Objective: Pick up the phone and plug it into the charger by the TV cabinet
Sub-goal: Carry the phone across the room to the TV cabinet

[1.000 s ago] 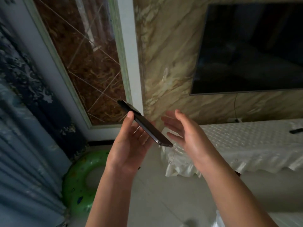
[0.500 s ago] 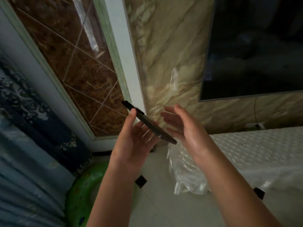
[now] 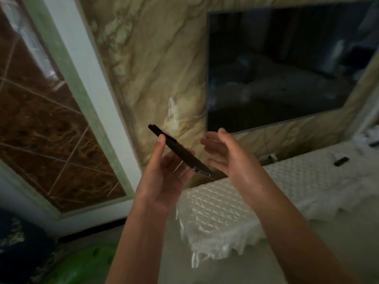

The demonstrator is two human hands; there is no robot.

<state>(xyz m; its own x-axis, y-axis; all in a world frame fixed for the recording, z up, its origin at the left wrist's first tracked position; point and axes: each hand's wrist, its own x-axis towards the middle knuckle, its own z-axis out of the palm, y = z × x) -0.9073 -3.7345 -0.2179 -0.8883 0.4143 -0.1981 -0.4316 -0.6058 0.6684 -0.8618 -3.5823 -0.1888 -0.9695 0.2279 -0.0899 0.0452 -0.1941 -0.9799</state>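
A dark phone lies tilted across the fingers of my left hand, thumb against its upper edge, charging port end pointing down and right. My right hand hovers just right of the phone, fingers apart and holding nothing. The TV cabinet, under a white quilted cover, runs along the wall below the hands. A white plug with a thin dark cable sits at the wall behind the cabinet. I cannot make out a loose charger lead.
A dark wall-mounted TV hangs above the cabinet. A small black remote lies on the cover at the right. A brown marble panel in a white frame fills the left wall. A green swim ring lies on the floor at lower left.
The view has moved closer to the cabinet and swung right, so more of the TV and cabinet top shows. Both hands keep the same pose, the phone still in my left hand.
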